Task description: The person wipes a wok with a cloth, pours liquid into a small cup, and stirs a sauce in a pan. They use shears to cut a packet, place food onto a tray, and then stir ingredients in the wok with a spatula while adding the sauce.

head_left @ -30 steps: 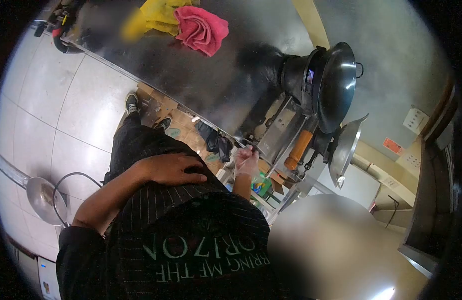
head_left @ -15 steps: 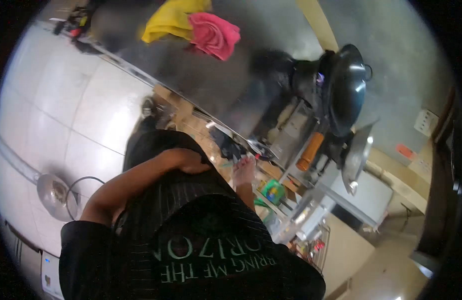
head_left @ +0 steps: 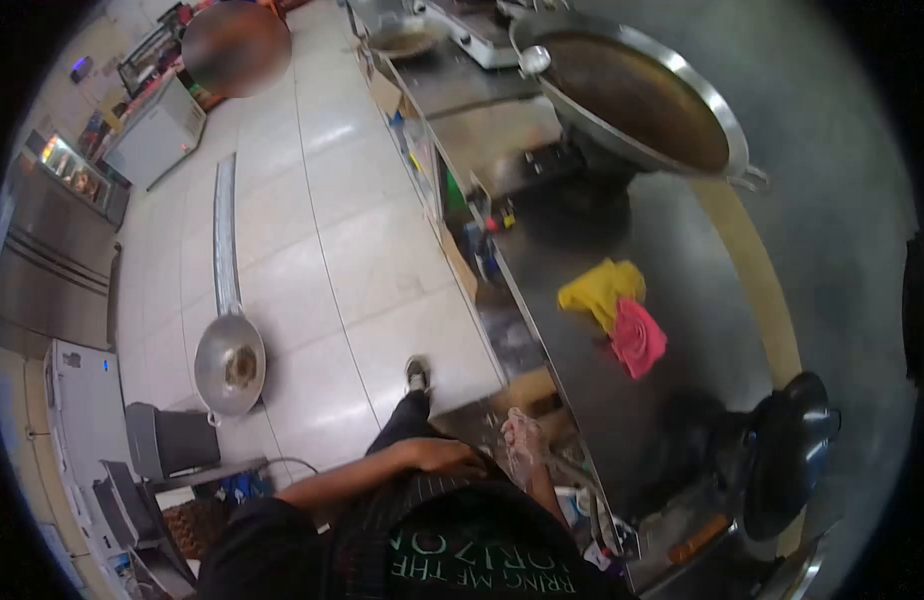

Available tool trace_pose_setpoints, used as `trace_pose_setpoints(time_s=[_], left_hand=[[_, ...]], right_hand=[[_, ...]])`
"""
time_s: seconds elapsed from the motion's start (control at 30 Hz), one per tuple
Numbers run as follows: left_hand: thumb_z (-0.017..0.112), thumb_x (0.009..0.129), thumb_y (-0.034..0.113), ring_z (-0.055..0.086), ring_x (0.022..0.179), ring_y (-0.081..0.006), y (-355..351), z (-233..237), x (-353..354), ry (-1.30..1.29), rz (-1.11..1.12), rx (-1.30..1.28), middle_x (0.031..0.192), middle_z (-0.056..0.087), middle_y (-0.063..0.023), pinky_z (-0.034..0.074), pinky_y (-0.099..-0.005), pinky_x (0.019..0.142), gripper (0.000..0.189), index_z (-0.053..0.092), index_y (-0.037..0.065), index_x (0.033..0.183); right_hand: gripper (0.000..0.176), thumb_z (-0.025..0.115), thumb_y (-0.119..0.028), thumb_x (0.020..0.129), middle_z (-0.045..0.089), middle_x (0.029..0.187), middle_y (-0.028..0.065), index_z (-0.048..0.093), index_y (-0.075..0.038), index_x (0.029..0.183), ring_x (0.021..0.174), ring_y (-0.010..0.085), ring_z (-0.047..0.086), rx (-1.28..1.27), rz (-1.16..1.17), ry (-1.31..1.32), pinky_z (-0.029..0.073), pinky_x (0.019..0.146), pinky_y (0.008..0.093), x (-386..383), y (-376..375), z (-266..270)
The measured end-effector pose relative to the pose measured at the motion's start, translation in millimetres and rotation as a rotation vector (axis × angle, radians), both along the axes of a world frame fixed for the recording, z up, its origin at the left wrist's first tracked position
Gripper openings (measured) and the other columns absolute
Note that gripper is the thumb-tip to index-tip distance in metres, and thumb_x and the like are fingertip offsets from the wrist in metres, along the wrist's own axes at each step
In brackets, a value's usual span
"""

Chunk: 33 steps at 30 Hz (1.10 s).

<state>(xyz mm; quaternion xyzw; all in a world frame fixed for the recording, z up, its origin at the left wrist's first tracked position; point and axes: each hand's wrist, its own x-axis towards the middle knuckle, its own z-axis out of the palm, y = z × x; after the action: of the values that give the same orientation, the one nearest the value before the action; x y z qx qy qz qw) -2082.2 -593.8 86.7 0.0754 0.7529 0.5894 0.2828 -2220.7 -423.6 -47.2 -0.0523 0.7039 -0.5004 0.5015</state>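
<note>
Your left hand (head_left: 444,457) lies flat on the soft-looking pinstriped apron (head_left: 460,486), best gripped by an edge; your right hand (head_left: 523,436) curls, contents unclear.

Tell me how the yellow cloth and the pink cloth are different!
The yellow cloth is spread out more loosely, while the pink cloth is bunched into curling folds. The pink cloth lies nearer the black wok; the yellow cloth lies farther from it. Both rest on the dark worktop, touching each other.
</note>
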Motion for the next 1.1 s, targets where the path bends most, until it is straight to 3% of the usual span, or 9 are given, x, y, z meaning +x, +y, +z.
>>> trace_pose_setpoints(time_s=[0.07,0.13,0.27,0.33,0.7,0.83,0.87,0.97,1.1], left_hand=[[0.046,0.094,0.030,0.061,0.081,-0.0275,-28.4,31.3,-6.0,-0.097,0.275,-0.058,0.091,0.063,-0.0180,0.048,-0.0361,0.072,0.033,0.061,0.002,0.104],[0.056,0.087,0.038,0.059,0.083,-0.0276,-59.3,40.9,-7.6,0.115,0.551,-0.190,0.092,0.061,-0.0164,0.048,-0.0358,0.072,0.040,0.058,0.002,0.104],[0.068,0.078,0.034,0.058,0.084,-0.0305,-139.9,57.0,4.1,0.580,0.959,-0.462,0.092,0.058,-0.0152,0.046,-0.0371,0.074,0.043,0.055,0.003,0.104],[0.070,0.074,0.030,0.057,0.086,-0.0318,-195.0,39.8,15.1,0.491,0.971,-0.519,0.095,0.057,-0.0164,0.045,-0.0380,0.077,0.044,0.055,0.002,0.105],[0.070,0.072,0.008,0.058,0.083,-0.0304,-408.6,16.2,19.1,0.690,0.859,-0.486,0.086,0.060,-0.0115,0.047,-0.0362,0.071,0.021,0.061,0.003,0.091],[0.067,0.075,0.004,0.059,0.079,-0.0281,-491.5,33.9,17.8,0.606,0.853,-0.318,0.084,0.061,-0.0096,0.048,-0.0341,0.068,0.013,0.062,0.003,0.087],[0.067,0.075,0.003,0.059,0.079,-0.0277,-520.6,37.5,18.9,0.582,0.847,-0.320,0.085,0.062,-0.0095,0.048,-0.0338,0.068,0.013,0.063,0.003,0.088],[0.066,0.076,0.005,0.060,0.077,-0.0265,-596.5,43.0,42.8,0.452,1.018,-0.437,0.083,0.062,-0.0100,0.048,-0.0348,0.069,0.013,0.064,0.001,0.088],[0.056,0.090,0.020,0.043,0.043,-0.0136,-666.3,75.4,85.1,-0.102,1.832,-0.210,0.051,0.049,-0.0069,0.032,-0.0291,0.042,0.028,0.062,-0.002,0.073]], right_hand=[[0.033,0.049,-0.041,0.091,0.051,0.076,0.0048,0.055,-0.009,0.098,0.066,0.0106,0.050,0.051,0.034,-0.279,0.040,0.055,0.0229,-14.6,-64.1,80.6],[0.046,0.049,-0.050,0.089,0.051,0.087,0.0062,0.049,-0.009,0.110,0.074,0.0106,0.050,-0.291,-0.006,-0.018,0.041,0.060,0.0244,-2.4,-125.8,78.1],[0.092,0.046,-0.074,0.073,0.037,0.120,0.0131,0.021,-0.011,0.136,0.100,0.0237,0.044,-0.529,-0.131,-0.600,0.041,0.084,0.0436,1.3,-280.6,49.3],[0.100,0.045,-0.077,0.072,0.027,0.136,0.0180,0.012,-0.012,0.141,0.118,0.0362,0.036,-0.387,-0.303,-0.787,0.035,0.093,0.0564,23.6,-358.4,83.9],[0.094,0.037,-0.072,0.078,0.011,0.148,0.0167,0.002,-0.014,0.144,0.134,0.0356,0.019,-0.250,-0.562,-0.669,0.025,0.101,0.0553,23.6,-546.8,85.5],[0.066,0.038,-0.061,0.086,0.049,0.116,0.0137,0.037,-0.009,0.128,0.109,0.0251,0.046,-0.294,-0.381,-0.516,0.035,0.094,0.0443,28.8,-628.8,78.2],[0.046,0.043,-0.050,0.089,0.055,0.087,0.0071,0.050,-0.008,0.109,0.080,0.0162,0.053,-0.274,-0.405,-0.556,0.044,0.076,0.0354,32.0,-660.1,77.2],[0.037,0.048,-0.041,0.090,0.055,0.078,0.0055,0.054,-0.006,0.098,0.063,0.0122,0.052,-0.468,0.158,-0.259,0.045,0.058,0.0284,33.0,-751.5,76.3],[0.030,0.050,-0.033,0.091,0.051,0.065,0.0010,0.054,-0.004,0.091,0.056,0.0096,0.049,-0.420,0.576,-0.247,0.043,0.049,0.0270,33.8,-900.3,96.5]])
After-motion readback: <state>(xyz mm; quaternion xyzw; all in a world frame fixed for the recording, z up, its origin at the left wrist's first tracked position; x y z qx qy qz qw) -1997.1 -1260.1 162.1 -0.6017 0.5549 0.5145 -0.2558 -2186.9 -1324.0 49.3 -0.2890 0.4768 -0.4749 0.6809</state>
